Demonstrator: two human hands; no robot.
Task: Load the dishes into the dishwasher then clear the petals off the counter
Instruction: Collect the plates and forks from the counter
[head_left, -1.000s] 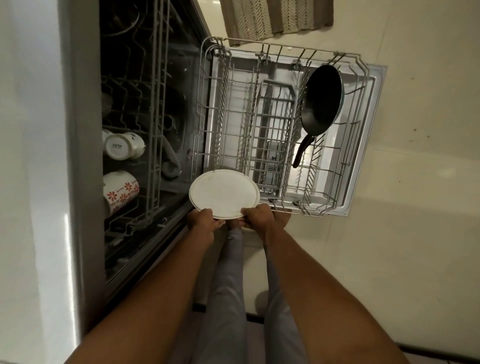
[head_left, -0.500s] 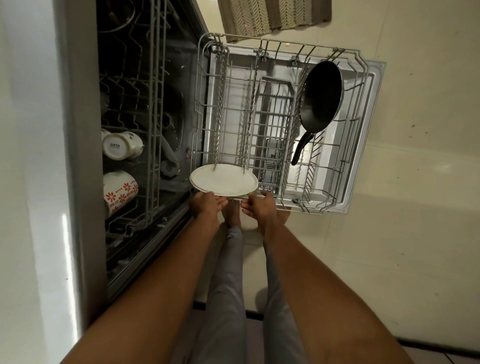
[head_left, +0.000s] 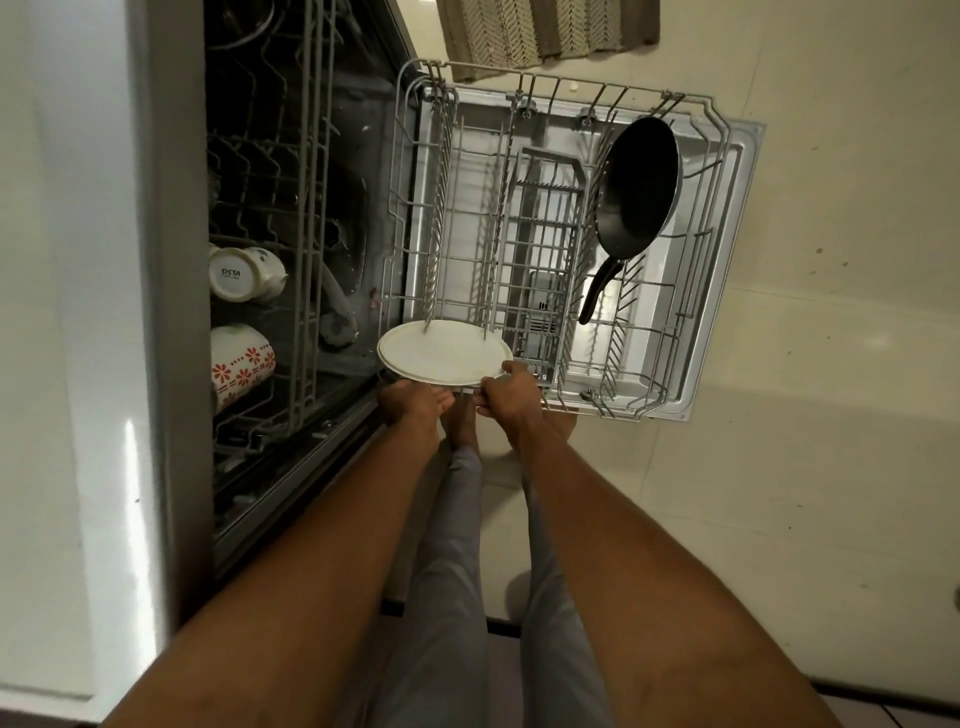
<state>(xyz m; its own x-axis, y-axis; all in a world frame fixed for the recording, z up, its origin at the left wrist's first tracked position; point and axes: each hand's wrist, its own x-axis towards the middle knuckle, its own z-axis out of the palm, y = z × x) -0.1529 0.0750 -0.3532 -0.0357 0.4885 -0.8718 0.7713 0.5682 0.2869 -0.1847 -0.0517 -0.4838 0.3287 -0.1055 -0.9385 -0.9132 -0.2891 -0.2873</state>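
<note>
- Head view: both hands hold a white plate (head_left: 444, 351) at the near left corner of the pulled-out lower rack (head_left: 561, 249); right hand (head_left: 506, 397) pinches its near rim, left hand (head_left: 410, 402) grips beneath (fingers partly hidden).
- A black pan (head_left: 636, 189) leans at the rack's right side; the middle rows stand open.

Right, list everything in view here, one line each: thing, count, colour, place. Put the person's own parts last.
plate: one, white, at the near left corner of the lower rack, held at its near edge
frying pan: one, black, tilted on edge at the right side of the lower rack, handle toward the person
lower rack: one, grey wire, pulled out over the open door
dishwasher door: one, silver, folded down flat
mugs: two in the upper rack at left, one white, one white with red flowers
rug: one, beige and brown, on the floor beyond the door
left hand: on the plate's near edge
right hand: gripping the plate's near right edge
legs: two, grey trousers
</note>
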